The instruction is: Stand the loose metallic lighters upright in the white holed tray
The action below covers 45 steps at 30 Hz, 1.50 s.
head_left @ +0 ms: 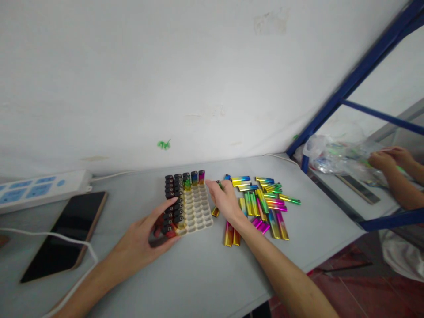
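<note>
A pale tray [200, 214] with rows of small compartments lies on the grey table. Lighters with black tops [179, 218] stand upright in its left columns and along its back row. My left hand [142, 236] curves around the tray's left front corner, thumb and fingers apart, touching the lighters there. Just right of the tray is my right hand [225, 198], its fingers closed around a small dark-topped lighter [218, 182] that is mostly hidden. Shiny multicoloured metal sleeves [274, 225] lie in a loose pile beside and beyond my right hand.
On the left are a white power strip [43, 187], a black phone [66, 234] and a white cable [71, 238]. A wall rises behind the table. At the right stand a blue metal frame [331, 106], plastic bags [326, 154] and another person's hands [391, 161].
</note>
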### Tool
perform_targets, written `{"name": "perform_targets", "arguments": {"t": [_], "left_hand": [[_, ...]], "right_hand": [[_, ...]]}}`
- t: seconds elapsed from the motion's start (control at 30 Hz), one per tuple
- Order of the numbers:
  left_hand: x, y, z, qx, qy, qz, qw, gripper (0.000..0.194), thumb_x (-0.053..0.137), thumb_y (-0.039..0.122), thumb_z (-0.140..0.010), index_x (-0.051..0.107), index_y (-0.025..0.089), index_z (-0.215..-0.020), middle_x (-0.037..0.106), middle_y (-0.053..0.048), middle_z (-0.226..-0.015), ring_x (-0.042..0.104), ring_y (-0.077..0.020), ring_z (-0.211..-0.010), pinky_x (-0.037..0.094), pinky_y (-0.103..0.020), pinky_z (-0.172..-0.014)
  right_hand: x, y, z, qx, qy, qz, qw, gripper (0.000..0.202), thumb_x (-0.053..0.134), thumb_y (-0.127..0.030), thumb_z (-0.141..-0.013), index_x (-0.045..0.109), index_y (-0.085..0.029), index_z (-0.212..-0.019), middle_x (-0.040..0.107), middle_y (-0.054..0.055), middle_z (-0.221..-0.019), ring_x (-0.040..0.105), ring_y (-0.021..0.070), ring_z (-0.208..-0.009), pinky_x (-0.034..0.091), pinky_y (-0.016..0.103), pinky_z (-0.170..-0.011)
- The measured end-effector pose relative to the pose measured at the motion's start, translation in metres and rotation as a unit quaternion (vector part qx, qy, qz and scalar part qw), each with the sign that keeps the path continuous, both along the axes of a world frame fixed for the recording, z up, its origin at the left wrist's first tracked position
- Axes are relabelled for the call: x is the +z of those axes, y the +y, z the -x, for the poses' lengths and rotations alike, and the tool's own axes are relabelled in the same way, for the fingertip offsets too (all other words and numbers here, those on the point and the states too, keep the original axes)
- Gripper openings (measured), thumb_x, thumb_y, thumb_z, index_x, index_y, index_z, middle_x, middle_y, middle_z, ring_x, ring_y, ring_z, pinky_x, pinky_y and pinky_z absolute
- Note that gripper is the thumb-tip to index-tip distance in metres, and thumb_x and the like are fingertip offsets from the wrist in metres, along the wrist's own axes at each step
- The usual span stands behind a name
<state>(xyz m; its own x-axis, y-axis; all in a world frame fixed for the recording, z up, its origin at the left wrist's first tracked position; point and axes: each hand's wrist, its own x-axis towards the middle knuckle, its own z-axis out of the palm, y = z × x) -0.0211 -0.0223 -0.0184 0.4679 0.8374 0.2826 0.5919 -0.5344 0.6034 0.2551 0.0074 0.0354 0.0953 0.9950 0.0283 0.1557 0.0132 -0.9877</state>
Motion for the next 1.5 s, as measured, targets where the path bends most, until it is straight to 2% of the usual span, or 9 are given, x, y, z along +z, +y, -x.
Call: {"name": "perform_targets", "arguments": {"t": [0.13,0.33,0.53,0.63,0.73,0.83,1.03,1.3,1.5], "left_hand": [[0.001,0.001,-0.001,0.000,-0.004,0.006,1.000,0.086,0.077,0.054,-0.096,0.040,0.031,-0.170,0.082,-0.003,-0.113,0.077,-0.0199,-0.077,0.064,-0.028,-0.070],[0.011,0.000,-0.005,-0.015,-0.012,0.002,1.000,0.082,0.076,0.052,-0.096,0.042,0.033,-0.169,0.081,-0.002,-0.106,0.076,-0.0192,-0.071,0.062,-0.027,-0.064],[0.017,-0.001,-0.006,-0.018,-0.020,0.012,1.000,0.084,0.077,0.051,-0.094,0.043,0.035,-0.169,0.081,-0.004,-0.103,0.077,-0.0224,-0.075,0.064,-0.030,-0.065],[0.015,-0.001,-0.006,-0.013,-0.016,0.019,1.000,0.084,0.077,0.050,-0.094,0.042,0.037,-0.169,0.081,-0.004,-0.108,0.077,-0.0220,-0.076,0.065,-0.031,-0.069],[0.015,-0.002,-0.007,-0.015,-0.014,0.028,0.999,0.085,0.078,0.048,-0.094,0.041,0.036,-0.170,0.081,-0.004,-0.109,0.076,-0.0216,-0.075,0.065,-0.031,-0.070],[0.017,-0.002,-0.008,-0.016,-0.017,0.035,0.999,0.085,0.078,0.049,-0.094,0.043,0.034,-0.170,0.082,-0.004,-0.108,0.076,-0.0221,-0.076,0.065,-0.032,-0.070],[0.021,-0.003,-0.010,-0.013,-0.021,0.047,0.999,0.084,0.077,0.047,-0.093,0.044,0.034,-0.169,0.082,-0.007,-0.113,0.076,-0.0230,-0.075,0.066,-0.036,-0.072],[0.019,0.000,-0.009,-0.018,-0.017,0.023,0.999,0.082,0.076,0.048,-0.095,0.043,0.032,-0.168,0.079,-0.003,-0.101,0.071,-0.0194,-0.067,0.062,-0.031,-0.065],[0.016,0.001,-0.006,-0.009,-0.004,0.028,1.000,0.083,0.076,0.050,-0.095,0.041,0.033,-0.169,0.080,-0.003,-0.104,0.074,-0.0200,-0.072,0.062,-0.029,-0.066]], "right_hand": [[0.005,-0.003,-0.001,0.010,-0.025,-0.008,1.000,0.050,0.055,-0.054,-0.095,0.036,-0.027,-0.057,0.032,-0.007,-0.055,0.032,0.0118,-0.056,0.024,0.031,-0.056],[0.006,-0.004,-0.001,0.026,-0.103,-0.056,0.993,0.052,0.061,-0.071,-0.100,0.047,-0.026,-0.078,0.051,-0.005,-0.066,0.050,0.0163,-0.066,0.037,0.032,-0.064],[0.001,0.000,-0.001,0.067,-0.147,-0.130,0.978,0.036,0.054,-0.058,-0.108,0.055,-0.026,-0.091,0.065,0.002,-0.090,0.064,0.0217,-0.087,0.052,0.036,-0.080],[0.006,-0.001,-0.001,0.038,-0.228,-0.175,0.957,0.044,0.063,-0.056,-0.105,0.051,-0.026,-0.077,0.059,0.002,-0.081,0.058,0.0215,-0.083,0.048,0.035,-0.081],[0.010,-0.002,0.002,0.050,-0.246,-0.144,0.957,0.052,0.061,-0.057,-0.109,0.041,-0.027,-0.072,0.050,-0.003,-0.065,0.050,0.0172,-0.064,0.039,0.033,-0.068],[0.006,0.001,0.007,0.057,-0.258,-0.138,0.955,0.041,0.057,-0.052,-0.111,0.048,-0.026,-0.080,0.062,0.000,-0.070,0.057,0.0185,-0.066,0.039,0.032,-0.068],[-0.006,0.012,0.017,0.098,-0.369,-0.106,0.918,0.023,0.053,-0.036,-0.116,0.060,-0.022,-0.100,0.078,0.009,-0.090,0.071,0.0240,-0.080,0.046,0.033,-0.073],[0.015,0.001,0.040,0.104,-0.555,-0.081,0.821,0.034,0.043,-0.038,-0.121,0.065,-0.012,-0.124,0.076,0.022,-0.122,0.073,0.0324,-0.113,0.052,0.042,-0.091],[0.017,-0.011,0.023,0.092,-0.557,-0.088,0.821,0.036,0.046,-0.041,-0.119,0.069,-0.014,-0.122,0.075,0.019,-0.120,0.072,0.0321,-0.110,0.052,0.043,-0.093]]}}
